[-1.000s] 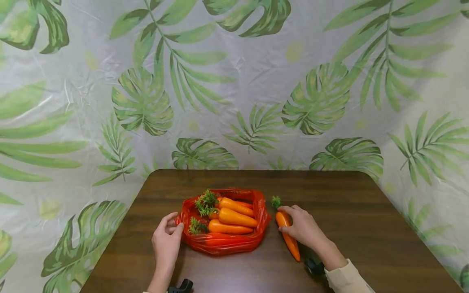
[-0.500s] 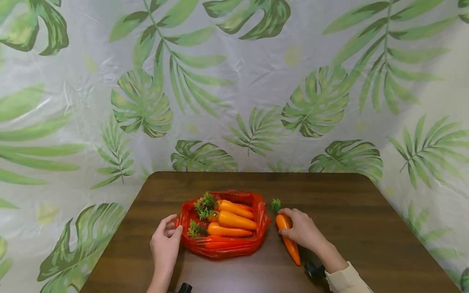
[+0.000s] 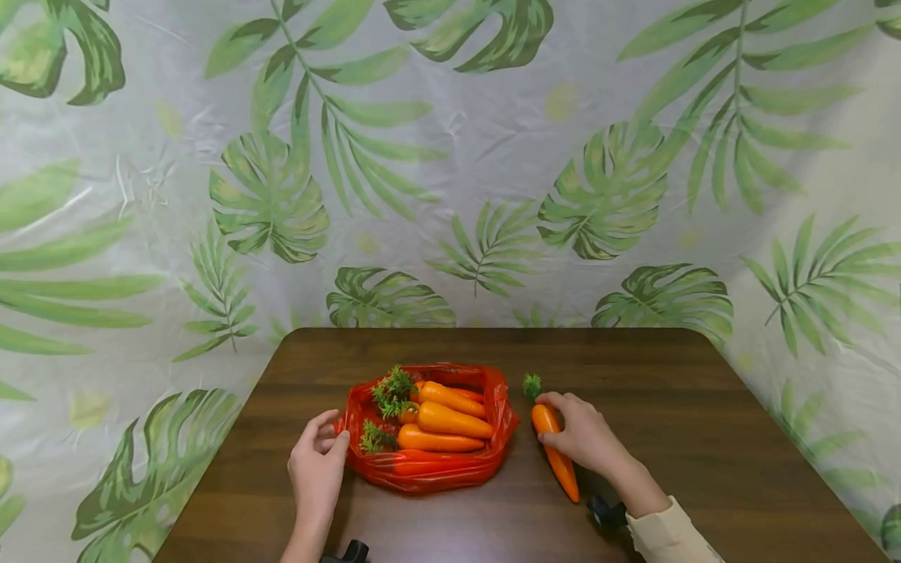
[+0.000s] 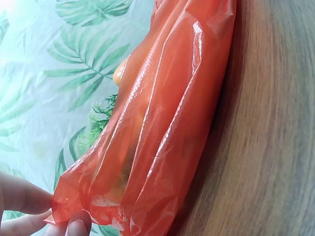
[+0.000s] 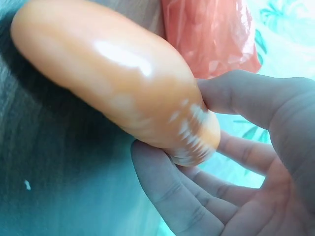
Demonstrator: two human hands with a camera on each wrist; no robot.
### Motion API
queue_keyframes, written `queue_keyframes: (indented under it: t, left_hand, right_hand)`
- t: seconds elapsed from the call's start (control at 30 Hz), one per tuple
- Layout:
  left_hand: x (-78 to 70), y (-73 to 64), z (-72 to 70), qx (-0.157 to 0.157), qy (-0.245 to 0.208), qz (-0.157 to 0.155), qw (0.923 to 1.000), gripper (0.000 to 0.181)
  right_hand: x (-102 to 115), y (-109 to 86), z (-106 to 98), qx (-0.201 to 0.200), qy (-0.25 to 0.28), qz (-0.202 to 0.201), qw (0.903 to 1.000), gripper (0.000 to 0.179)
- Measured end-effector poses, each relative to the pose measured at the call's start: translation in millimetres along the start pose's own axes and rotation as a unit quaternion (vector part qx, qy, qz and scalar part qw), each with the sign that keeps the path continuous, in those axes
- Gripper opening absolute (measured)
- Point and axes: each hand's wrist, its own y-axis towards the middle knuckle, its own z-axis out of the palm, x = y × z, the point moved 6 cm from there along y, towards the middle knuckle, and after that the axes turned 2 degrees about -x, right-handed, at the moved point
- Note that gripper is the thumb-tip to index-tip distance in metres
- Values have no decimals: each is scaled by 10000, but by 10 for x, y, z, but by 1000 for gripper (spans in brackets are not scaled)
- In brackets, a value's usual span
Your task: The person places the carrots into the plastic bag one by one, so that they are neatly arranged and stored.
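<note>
A red plastic bag (image 3: 450, 478) lies open on the table with several orange carrots (image 3: 450, 421) in it, their green tops toward the left. My left hand (image 3: 317, 465) pinches the bag's left edge; the left wrist view shows the thumb and fingers on the gathered red film (image 4: 69, 201). To the right of the bag, my right hand (image 3: 587, 434) holds a single carrot (image 3: 561, 467) near its leafy end, green top (image 3: 532, 385) pointing away. In the right wrist view the thumb and fingertips grip both sides of this carrot (image 5: 108, 64).
The dark wooden table (image 3: 676, 391) has rounded far corners. Behind it hangs a pale leaf-patterned sheet (image 3: 450, 172). Black wrist devices show beside the left wrist (image 3: 348, 552) and right wrist (image 3: 605, 512).
Both hands keep their places on the bag and the loose carrot. Only a slight shift of the head view shows.
</note>
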Motion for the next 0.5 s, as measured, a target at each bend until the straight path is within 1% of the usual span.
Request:
queue_keyframes:
  t: [0.27,0.5]
  left_hand:
    - [19,13,15,1,-77,39,10000,33]
    - [17,7,5,-48,-33,61,10000,33]
  right_hand:
    - [18,-1,-56,-118,14,-61,9999,56]
    - [55,-20,-90,-199,49,-172,9996,57]
